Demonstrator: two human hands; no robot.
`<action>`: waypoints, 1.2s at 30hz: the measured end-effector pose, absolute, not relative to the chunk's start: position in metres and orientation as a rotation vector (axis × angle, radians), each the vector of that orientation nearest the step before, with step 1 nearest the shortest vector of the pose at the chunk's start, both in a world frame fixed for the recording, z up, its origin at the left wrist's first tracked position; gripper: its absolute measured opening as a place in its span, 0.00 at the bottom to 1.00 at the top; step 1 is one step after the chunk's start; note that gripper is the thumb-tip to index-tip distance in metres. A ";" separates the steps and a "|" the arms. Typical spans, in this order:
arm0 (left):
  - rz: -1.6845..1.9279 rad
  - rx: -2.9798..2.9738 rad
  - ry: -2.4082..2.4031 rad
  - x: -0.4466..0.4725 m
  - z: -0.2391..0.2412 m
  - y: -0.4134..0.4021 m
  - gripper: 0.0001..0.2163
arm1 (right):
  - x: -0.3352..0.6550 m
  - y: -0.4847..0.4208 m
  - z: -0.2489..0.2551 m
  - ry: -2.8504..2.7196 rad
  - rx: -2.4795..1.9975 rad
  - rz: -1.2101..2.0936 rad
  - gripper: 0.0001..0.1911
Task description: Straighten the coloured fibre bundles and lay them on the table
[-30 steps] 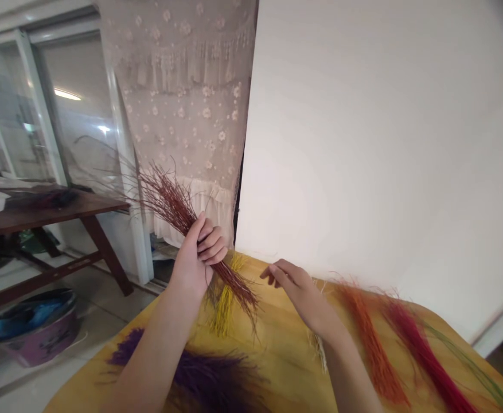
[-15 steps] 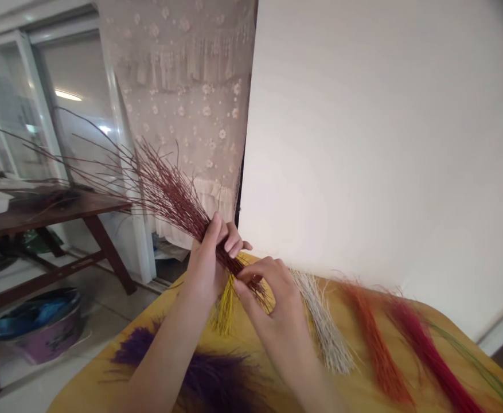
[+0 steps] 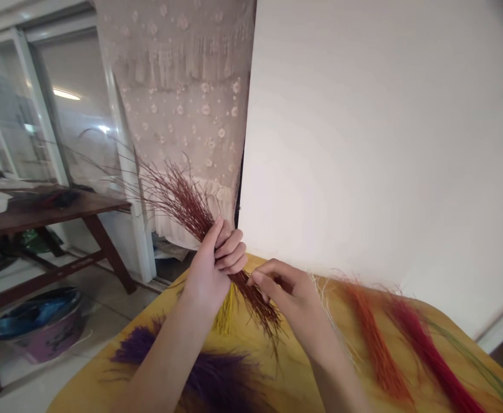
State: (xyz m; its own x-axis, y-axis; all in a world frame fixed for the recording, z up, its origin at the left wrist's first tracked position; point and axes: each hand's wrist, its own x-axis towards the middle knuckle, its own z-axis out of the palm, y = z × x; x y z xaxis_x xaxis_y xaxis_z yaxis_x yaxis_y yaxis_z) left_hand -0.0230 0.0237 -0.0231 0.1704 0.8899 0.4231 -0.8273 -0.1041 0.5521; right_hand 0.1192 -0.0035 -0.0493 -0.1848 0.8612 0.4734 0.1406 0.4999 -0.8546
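Observation:
A bundle of thin dark-red twigs (image 3: 186, 198) slants across the middle of the head view, its longer, splayed tips at the upper left. My left hand (image 3: 223, 258) is wrapped round its lower part, thumb on top. The short ends fan out below that fist. Beside them is my right hand (image 3: 288, 289), fingers curled and thumb against the index finger in a pinch; anything in it is too small to make out. Yellow strands (image 3: 226, 312) lie below the bundle, and a purple bunch (image 3: 221, 373) lies nearer, partly behind my left forearm.
Orange strands (image 3: 374, 341), crimson strands (image 3: 434, 350) and green strands (image 3: 483, 367) lie at right on the yellow tabletop (image 3: 294, 373). White strands (image 3: 326, 298) are mostly behind my right arm. A white panel (image 3: 380, 137) rises behind. At left are a wooden bench (image 3: 62, 221) and a purple bucket (image 3: 51, 335).
The bundle has shifted slightly down and right, with more of its lower ends showing. My left fingers have closed round it. My right hand has moved right, away from its middle.

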 end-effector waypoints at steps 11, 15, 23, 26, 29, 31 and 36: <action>1.537 0.779 0.165 -0.027 -0.018 0.021 0.23 | 0.139 0.008 -0.048 -1.910 -0.946 0.796 0.15; 1.504 0.785 0.165 -0.024 -0.017 0.020 0.23 | 0.131 0.005 -0.048 -1.907 -0.914 0.818 0.15; 1.481 0.716 0.065 -0.034 -0.013 0.014 0.24 | 0.151 0.002 -0.041 -1.793 -0.848 0.706 0.13; 1.474 0.758 -0.067 -0.044 -0.013 0.011 0.23 | 0.155 -0.005 -0.039 -1.843 -0.753 0.700 0.10; 1.453 0.821 -0.183 -0.051 -0.014 0.008 0.22 | 0.150 -0.011 -0.039 -1.946 -0.723 0.680 0.11; 1.466 0.838 -0.217 -0.054 -0.013 0.006 0.22 | 0.147 -0.012 -0.040 -1.987 -0.733 0.670 0.11; 1.585 0.844 -0.244 -0.066 -0.007 0.006 0.22 | 0.155 -0.009 -0.039 -1.980 -0.830 0.637 0.09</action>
State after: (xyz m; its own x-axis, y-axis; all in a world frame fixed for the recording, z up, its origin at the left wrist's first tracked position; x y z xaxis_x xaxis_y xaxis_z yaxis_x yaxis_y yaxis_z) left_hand -0.0664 0.0062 -0.0070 0.0294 0.7713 0.6358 -0.9269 -0.2170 0.3061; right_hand 0.1547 -0.0090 -0.0393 -0.3975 0.7540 0.5229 0.3075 0.6464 -0.6983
